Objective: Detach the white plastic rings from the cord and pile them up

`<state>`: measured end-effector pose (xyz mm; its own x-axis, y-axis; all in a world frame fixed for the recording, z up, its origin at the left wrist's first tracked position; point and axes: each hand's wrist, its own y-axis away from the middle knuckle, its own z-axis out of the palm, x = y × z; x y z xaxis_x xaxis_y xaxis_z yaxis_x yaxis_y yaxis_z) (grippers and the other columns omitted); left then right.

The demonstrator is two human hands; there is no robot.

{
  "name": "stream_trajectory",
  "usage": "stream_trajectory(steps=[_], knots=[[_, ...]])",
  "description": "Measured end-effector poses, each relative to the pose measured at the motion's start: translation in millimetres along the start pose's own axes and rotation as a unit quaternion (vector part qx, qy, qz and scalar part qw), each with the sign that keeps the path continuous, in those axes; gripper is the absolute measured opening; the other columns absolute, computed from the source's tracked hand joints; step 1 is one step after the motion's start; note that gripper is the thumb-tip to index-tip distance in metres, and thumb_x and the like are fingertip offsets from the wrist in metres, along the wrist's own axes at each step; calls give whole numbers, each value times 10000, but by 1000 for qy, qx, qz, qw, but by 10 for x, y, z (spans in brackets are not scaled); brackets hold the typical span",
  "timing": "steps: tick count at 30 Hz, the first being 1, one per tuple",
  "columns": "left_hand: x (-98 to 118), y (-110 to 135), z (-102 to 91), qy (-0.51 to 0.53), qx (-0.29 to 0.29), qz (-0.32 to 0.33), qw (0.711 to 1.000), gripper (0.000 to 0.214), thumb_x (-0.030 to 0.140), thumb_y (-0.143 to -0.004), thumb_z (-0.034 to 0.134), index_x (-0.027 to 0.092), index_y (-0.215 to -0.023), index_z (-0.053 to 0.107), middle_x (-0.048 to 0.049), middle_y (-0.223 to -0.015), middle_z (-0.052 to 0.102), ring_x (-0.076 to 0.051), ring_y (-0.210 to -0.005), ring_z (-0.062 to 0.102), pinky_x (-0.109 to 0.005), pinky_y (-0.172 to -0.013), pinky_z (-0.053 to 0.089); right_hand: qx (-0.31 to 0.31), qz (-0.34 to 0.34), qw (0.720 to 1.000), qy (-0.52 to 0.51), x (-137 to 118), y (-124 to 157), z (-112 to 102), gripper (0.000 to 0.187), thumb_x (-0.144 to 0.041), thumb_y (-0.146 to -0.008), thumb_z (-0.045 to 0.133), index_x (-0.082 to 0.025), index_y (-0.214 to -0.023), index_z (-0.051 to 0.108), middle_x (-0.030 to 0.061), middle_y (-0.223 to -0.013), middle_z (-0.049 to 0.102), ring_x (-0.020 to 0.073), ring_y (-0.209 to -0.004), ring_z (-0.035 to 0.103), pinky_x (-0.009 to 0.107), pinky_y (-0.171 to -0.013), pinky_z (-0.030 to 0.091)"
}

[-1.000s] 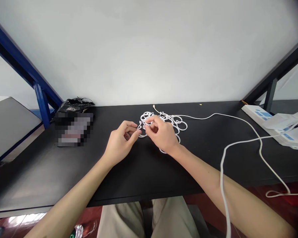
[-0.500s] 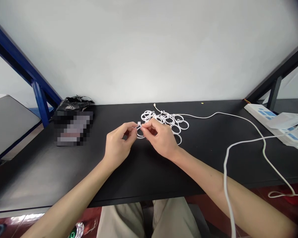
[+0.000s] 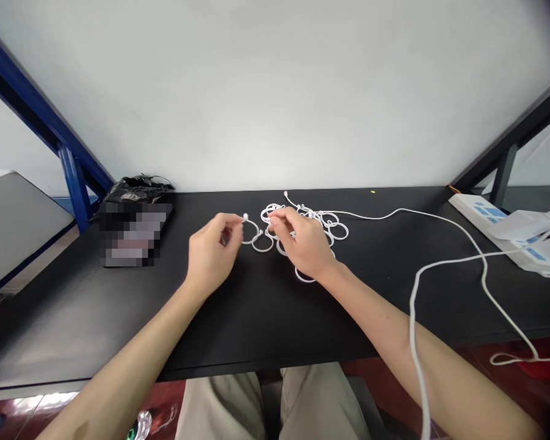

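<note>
In my left hand the thumb and fingers are pinched on a thin white ring that has a small white knob at its top. Close by on the right, my right hand is over a cluster of similar white rings, with its thumb and fingertips drawn together. Whether a ring is between those fingertips is hard to see. One white ring lies between the two hands, and part of the cluster is hidden under my right hand.
A white cord runs across the black tabletop, and a thicker stretch hangs in front of my right forearm. At the left lies a package with a blurred face by a crumpled black bag. A white power strip is at the right.
My hands have moved apart: the left went slightly left with a ring in its pinch, the right shifted over the cluster. Some rings have spread toward the left and front.
</note>
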<state>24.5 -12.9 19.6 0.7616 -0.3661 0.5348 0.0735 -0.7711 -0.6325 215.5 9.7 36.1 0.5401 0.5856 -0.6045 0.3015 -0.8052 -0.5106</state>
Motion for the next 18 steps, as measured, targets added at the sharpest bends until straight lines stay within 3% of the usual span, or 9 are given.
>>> stream_trajectory(steps=[3, 9, 14, 18], knots=[[-272, -115, -6, -51, -1, -50, 997, 164, 275, -891, 495, 219, -969, 629, 1, -847, 707, -146, -718, 622, -271, -740, 475, 30, 35, 992, 116, 131, -50, -94, 212, -303, -966, 452, -205, -990, 638, 41, -948, 708, 210, -924, 607, 347, -806, 473], [-772, -299, 37, -204, -50, -99, 973, 272, 216, -855, 408, 177, -946, 661, -124, -975, 690, -291, -949, 598, -426, -848, 460, -44, 29, 976, 210, 256, -31, -128, 172, -311, -894, 553, -194, -930, 674, 75, -971, 672, 257, -955, 521, 418, -876, 454], [-825, -313, 56, -251, -38, -97, 962, 310, 275, -871, 430, 156, -1024, 672, -213, -1078, 640, -391, -1027, 541, -535, -816, 428, -50, -5, 976, 211, 258, -22, -45, 130, -238, -879, 572, -188, -934, 678, 86, -975, 673, 269, -954, 519, 449, -882, 456], [-675, -259, 36, -240, -19, -41, 970, 283, 308, -888, 451, 180, -1020, 666, -185, -1079, 626, -379, -1045, 516, -519, -835, 400, -28, -15, 979, 203, 271, -30, -19, 134, -173, -897, 542, -194, -894, 675, 80, -947, 686, 256, -900, 540, 428, -812, 472]])
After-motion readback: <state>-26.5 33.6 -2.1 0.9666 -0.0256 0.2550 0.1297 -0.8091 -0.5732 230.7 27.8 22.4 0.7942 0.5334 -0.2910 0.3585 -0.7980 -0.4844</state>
